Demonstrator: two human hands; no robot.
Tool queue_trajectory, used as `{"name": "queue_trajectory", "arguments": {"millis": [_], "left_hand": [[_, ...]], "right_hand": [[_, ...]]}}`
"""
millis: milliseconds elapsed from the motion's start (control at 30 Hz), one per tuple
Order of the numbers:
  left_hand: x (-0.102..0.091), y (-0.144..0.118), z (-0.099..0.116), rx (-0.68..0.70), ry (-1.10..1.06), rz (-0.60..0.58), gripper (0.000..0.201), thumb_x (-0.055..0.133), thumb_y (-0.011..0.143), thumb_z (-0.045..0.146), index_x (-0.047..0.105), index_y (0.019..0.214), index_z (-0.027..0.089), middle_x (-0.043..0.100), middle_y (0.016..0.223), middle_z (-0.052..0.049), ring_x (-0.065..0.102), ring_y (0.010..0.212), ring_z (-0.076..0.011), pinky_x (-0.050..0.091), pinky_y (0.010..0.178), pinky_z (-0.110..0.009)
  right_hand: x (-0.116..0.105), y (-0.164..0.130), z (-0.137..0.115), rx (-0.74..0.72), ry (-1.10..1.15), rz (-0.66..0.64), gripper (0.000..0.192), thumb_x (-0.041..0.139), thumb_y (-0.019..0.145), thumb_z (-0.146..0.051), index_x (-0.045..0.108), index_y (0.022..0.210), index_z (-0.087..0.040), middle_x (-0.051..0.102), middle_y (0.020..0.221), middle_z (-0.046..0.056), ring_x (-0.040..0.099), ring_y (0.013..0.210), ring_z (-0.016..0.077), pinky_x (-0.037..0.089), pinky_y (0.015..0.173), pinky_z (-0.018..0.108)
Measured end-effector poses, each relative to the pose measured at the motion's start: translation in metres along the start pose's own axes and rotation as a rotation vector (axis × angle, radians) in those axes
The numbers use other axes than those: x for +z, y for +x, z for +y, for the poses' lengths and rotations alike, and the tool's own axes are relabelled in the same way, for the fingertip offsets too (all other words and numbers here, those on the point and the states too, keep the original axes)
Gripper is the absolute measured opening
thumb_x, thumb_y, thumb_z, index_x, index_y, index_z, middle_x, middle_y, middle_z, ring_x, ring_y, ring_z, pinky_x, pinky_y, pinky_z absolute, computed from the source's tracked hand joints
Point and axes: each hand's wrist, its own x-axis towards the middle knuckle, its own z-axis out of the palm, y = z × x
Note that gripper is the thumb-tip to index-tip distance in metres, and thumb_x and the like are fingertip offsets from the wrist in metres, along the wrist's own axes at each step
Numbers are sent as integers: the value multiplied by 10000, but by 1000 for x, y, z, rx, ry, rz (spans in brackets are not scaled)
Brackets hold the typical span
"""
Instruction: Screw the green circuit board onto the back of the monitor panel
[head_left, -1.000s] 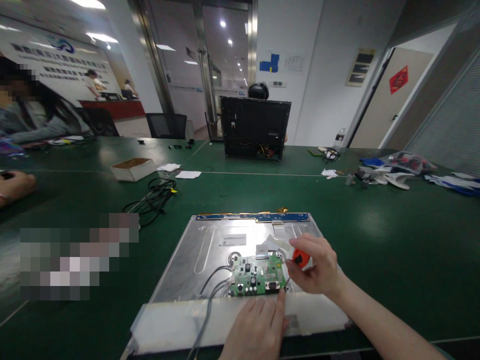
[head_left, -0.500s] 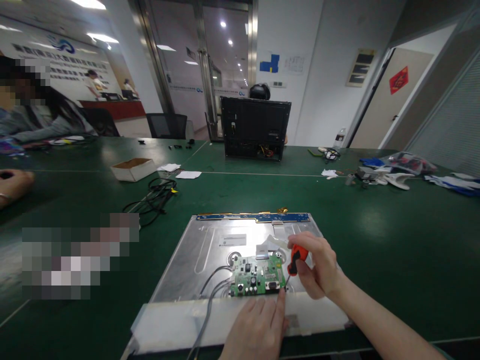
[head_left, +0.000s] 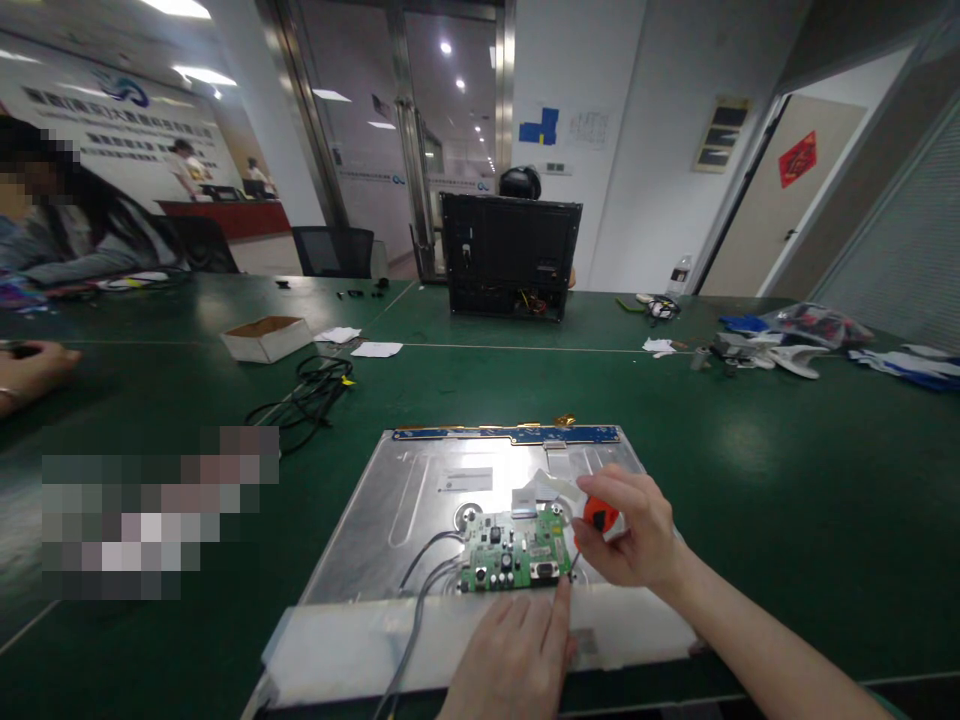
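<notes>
Right hand (head_left: 637, 530) is closed around a red screwdriver (head_left: 600, 514), tip at the near right corner of a green circuit board (head_left: 517, 552) on a metal panel (head_left: 360, 540) — left hand (head_left: 517, 645) lies below, fingers slightly apart, index at that corner.

The screwdriver handle (head_left: 600, 514) is orange-red and black, the circuit board (head_left: 517, 546) green, the panel (head_left: 360, 530) silver with a blue strip (head_left: 487, 434), the table (head_left: 787, 520) dark green.
</notes>
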Motion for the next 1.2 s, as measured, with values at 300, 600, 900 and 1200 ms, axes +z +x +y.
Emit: {"name": "queue_trajectory", "arguments": {"millis": [300, 600, 900, 1200], "left_hand": [[0, 2, -1, 2, 2, 40, 450, 106, 1021, 139, 523, 1141, 19, 621, 686, -53, 600, 550, -179, 451, 507, -309], [1, 1, -1, 0, 6, 36, 451, 114, 1024, 148, 532, 1143, 27, 637, 720, -62, 619, 592, -179, 473, 538, -305], [3, 1, -1, 12, 8, 47, 433, 129, 1022, 144, 528, 1143, 26, 649, 737, -68, 617, 578, -179, 475, 522, -304], [3, -1, -2, 15, 28, 20, 394, 175, 1009, 124, 528, 1152, 23, 634, 718, -68, 600, 583, -181, 484, 529, -304]], "right_hand": [[-4, 3, 0, 6, 104, -67, 415, 384, 804, -127, 482, 1207, -135, 617, 745, 48, 622, 655, 181, 494, 526, 291], [-1, 1, 0, -6, 26, 8, 395, 460, 785, -112, 488, 1174, -171, 563, 634, -19, 525, 491, 140, 402, 419, 249], [0, -1, 0, 12, 49, -20, 338, 477, 826, -161, 490, 1163, -186, 530, 580, -50, 496, 443, 126, 383, 414, 247], [-6, 2, -1, 20, 93, -65, 440, 393, 780, -116, 476, 1211, -151, 616, 740, 40, 627, 667, 190, 501, 543, 300]]}}
